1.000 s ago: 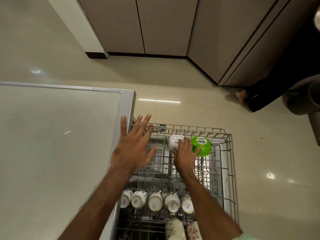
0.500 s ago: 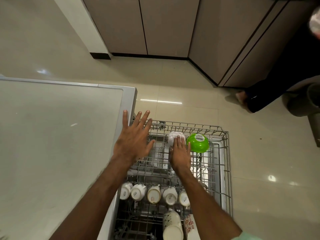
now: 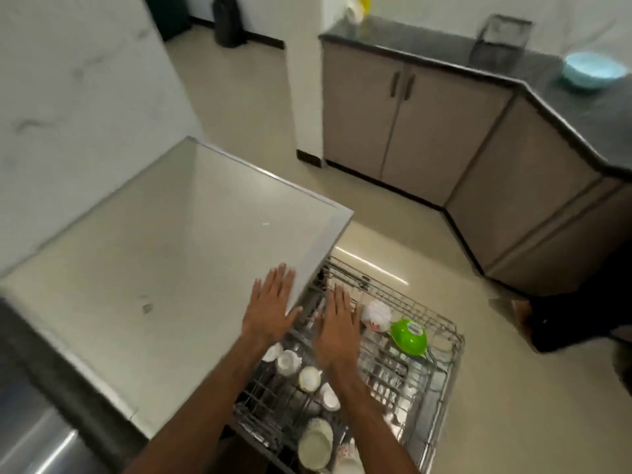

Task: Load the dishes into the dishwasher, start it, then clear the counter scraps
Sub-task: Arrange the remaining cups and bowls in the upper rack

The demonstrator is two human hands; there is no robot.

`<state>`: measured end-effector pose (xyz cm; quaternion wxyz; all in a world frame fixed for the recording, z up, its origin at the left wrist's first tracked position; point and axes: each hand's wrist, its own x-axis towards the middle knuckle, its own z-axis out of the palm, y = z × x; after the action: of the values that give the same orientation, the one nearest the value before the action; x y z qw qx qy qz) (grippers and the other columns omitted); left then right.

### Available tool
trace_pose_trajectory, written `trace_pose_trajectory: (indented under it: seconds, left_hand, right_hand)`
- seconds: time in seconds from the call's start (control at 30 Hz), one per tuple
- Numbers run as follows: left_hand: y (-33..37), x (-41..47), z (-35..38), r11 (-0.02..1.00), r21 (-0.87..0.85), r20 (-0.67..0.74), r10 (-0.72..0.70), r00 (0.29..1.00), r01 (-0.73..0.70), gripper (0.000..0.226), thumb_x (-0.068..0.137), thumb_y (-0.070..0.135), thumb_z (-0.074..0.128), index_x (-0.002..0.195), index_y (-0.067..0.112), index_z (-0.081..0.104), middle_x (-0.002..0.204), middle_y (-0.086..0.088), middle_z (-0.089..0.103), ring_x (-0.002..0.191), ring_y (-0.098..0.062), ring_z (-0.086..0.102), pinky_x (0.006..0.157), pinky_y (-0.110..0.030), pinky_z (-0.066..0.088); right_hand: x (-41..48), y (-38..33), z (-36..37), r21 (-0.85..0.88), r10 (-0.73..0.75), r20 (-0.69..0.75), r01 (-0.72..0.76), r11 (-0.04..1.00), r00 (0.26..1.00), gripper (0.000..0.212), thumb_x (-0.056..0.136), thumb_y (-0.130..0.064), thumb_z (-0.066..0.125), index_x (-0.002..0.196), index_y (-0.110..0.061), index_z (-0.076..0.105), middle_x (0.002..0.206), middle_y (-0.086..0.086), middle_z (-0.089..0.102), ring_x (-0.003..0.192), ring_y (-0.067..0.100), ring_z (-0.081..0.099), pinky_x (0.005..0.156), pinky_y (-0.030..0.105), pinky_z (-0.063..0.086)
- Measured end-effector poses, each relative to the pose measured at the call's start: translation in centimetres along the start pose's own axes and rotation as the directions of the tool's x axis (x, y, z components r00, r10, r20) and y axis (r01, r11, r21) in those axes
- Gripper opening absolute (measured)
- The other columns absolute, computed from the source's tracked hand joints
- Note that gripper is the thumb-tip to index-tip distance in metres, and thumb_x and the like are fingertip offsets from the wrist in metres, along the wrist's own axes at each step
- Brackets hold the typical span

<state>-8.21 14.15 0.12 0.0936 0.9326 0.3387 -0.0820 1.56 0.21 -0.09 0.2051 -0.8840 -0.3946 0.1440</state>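
Observation:
The wire dishwasher rack (image 3: 448, 340) is pulled out over the floor. In it sit a white bowl (image 3: 376, 314) and a green bowl (image 3: 408, 336) at the far end, with a row of white cups (image 3: 309, 378) nearer me. My left hand (image 3: 270, 309) lies flat with straight fingers on the corner of the dishwasher's grey top (image 3: 191, 261). Over the rack, just left of the white bowl, my right hand (image 3: 337, 328) hovers with fingers straight and holds nothing.
Beige cabinets (image 3: 410, 131) with a dark counter (image 3: 564, 97) stand beyond the rack; a light blue bowl (image 3: 593, 71) sits on that counter. Another person's dark-clothed leg (image 3: 574, 319) stands on the floor to the right. A white wall is at left.
The view has swung up and left, showing the counter. My right hand has left the white bowl and moved left; my left hand has shifted onto the top's corner.

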Motion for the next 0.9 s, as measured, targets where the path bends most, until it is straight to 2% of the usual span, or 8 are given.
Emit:
trace_pose_trajectory:
  seconds: [0.1, 0.17, 0.27, 0.4, 0.5, 0.57, 0.73, 0.9]
  left_hand:
    - [-2.0, -5.2, -1.9, 0.989, -0.020, 0.067, -0.147, 0.987, 0.148, 0.091, 0.081, 0.063, -0.009, 0.158, 0.016, 0.003, 0.165, 0.000, -0.006, 0.153, -0.021, 0.002, 0.122, -0.041, 0.000]
    - [-3.7, -8.7, -3.2, 0.965, -0.069, -0.019, -0.255, 0.967, 0.253, 0.092, 0.079, 0.054, -0.011, 0.158, 0.013, 0.015, 0.165, -0.002, 0.005, 0.152, -0.021, 0.011, 0.122, -0.043, 0.011]
    - [-6.7, -14.0, -4.1, 0.911, -0.171, -0.131, -0.398, 0.908, 0.375, 0.065, 0.096, 0.040, 0.017, 0.150, 0.012, 0.038, 0.162, -0.005, 0.024, 0.146, -0.024, 0.032, 0.116, -0.046, 0.030]
    - [-12.7, -21.8, -4.6, 0.798, -0.278, -0.140, -0.584, 0.799, 0.535, 0.047, 0.098, 0.035, 0.047, 0.143, 0.021, 0.046, 0.158, 0.002, 0.034, 0.141, -0.018, 0.038, 0.109, -0.038, 0.040]
    - [-17.5, -28.9, -4.7, 0.699, -0.373, -0.223, -0.706, 0.672, 0.610, 0.030, 0.093, 0.034, 0.052, 0.120, 0.022, 0.058, 0.138, 0.002, 0.053, 0.119, -0.025, 0.057, 0.092, -0.041, 0.050]
    - [-20.7, -33.5, -4.5, 0.657, -0.419, -0.266, -0.749, 0.607, 0.627, 0.028, 0.093, 0.033, 0.053, 0.117, 0.021, 0.058, 0.128, 0.000, 0.058, 0.112, -0.027, 0.059, 0.086, -0.041, 0.051]
    - [-29.7, -44.6, -3.7, 0.512, -0.449, -0.272, -0.859, 0.433, 0.733, 0.036, 0.091, 0.027, 0.059, 0.125, 0.018, 0.057, 0.132, 0.001, 0.056, 0.116, -0.024, 0.057, 0.086, -0.040, 0.050]
    - [-37.0, -51.3, -2.0, 0.410, -0.340, -0.096, -0.911, 0.402, 0.847, 0.059, 0.089, 0.017, 0.058, 0.145, 0.020, 0.042, 0.149, 0.000, 0.044, 0.129, -0.028, 0.046, 0.092, -0.044, 0.049]
  right_hand:
    - [-1.3, -6.4, -0.5, 0.035, -0.193, 0.030, 0.192, 0.981, 0.981, 0.059, 0.107, -0.035, 0.028, 0.159, -0.014, 0.007, 0.165, 0.002, -0.005, 0.153, 0.019, -0.006, 0.122, 0.042, -0.011]
    - [-2.4, -10.8, 0.2, 0.056, -0.314, 0.054, 0.311, 0.949, 0.948, 0.058, 0.104, -0.031, 0.030, 0.157, -0.012, 0.021, 0.165, 0.005, 0.010, 0.153, 0.021, 0.007, 0.123, 0.043, -0.005]
    - [-4.6, -15.9, 2.1, 0.054, -0.458, 0.061, 0.455, 0.889, 0.887, 0.054, 0.100, -0.031, 0.035, 0.149, -0.008, 0.041, 0.159, 0.010, 0.031, 0.148, 0.025, 0.029, 0.123, 0.044, 0.008]
    - [-8.4, -22.2, 5.2, 0.052, -0.595, 0.214, 0.600, 0.799, 0.774, 0.057, 0.104, -0.032, 0.039, 0.156, -0.012, 0.023, 0.164, 0.005, 0.020, 0.152, 0.019, 0.014, 0.124, 0.044, 0.001]
    - [-11.7, -27.1, 7.8, 0.058, -0.651, 0.359, 0.680, 0.731, 0.669, 0.060, 0.106, -0.038, 0.033, 0.157, -0.014, 0.015, 0.166, 0.003, 0.012, 0.153, 0.018, 0.008, 0.122, 0.041, -0.001]
    - [-14.0, -30.4, 9.5, 0.048, -0.691, 0.424, 0.747, 0.663, 0.586, 0.061, 0.105, -0.036, 0.036, 0.158, -0.016, 0.014, 0.166, 0.002, 0.010, 0.153, 0.017, 0.007, 0.122, 0.042, 0.000]
    - [-20.3, -39.4, 13.3, 0.055, -0.747, 0.527, 0.861, 0.505, 0.405, 0.064, 0.102, -0.031, 0.043, 0.157, -0.016, 0.016, 0.166, 0.003, 0.007, 0.153, 0.018, 0.005, 0.122, 0.047, 0.003]
    - [-24.9, -45.7, 16.2, 0.094, -0.764, 0.536, 0.874, 0.477, 0.360, 0.061, 0.100, -0.032, 0.049, 0.154, -0.017, 0.025, 0.165, 0.004, 0.013, 0.153, 0.022, 0.008, 0.121, 0.050, 0.005]
